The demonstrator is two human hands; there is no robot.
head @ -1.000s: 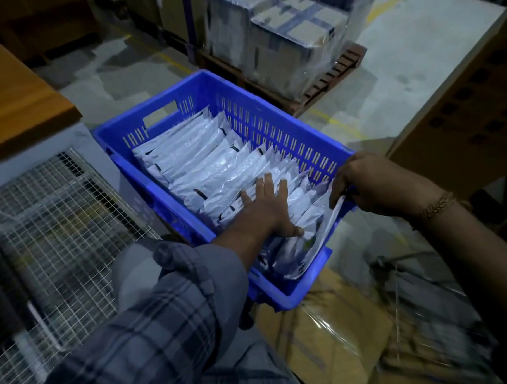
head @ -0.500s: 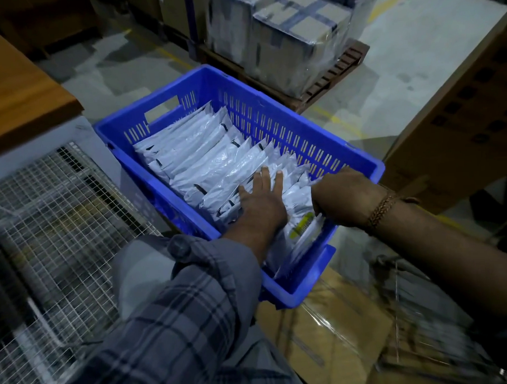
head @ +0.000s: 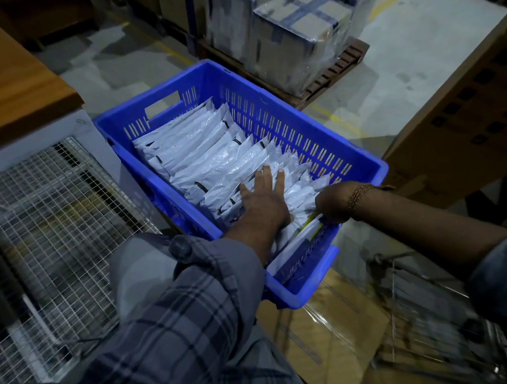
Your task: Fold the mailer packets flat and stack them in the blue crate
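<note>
Warehouse floor [head: 415, 77]: blue crate [head: 316, 136]; left hand [head: 264, 203] fingers spread on mailer packets [head: 210, 156]; right hand [head: 332, 203] seemingly pinching one.

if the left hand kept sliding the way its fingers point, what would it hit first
The left hand lies flat on the row of mailer packets, fingers aimed at the far long wall of the blue crate. It would probably ride over more packet edges first, then meet that slotted wall; depth is unclear.

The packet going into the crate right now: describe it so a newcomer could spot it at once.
Find the blue crate, filled with a row of white mailer packets. At its near end, the right hand grips one packet. Only it shows a yellow strip.
</note>
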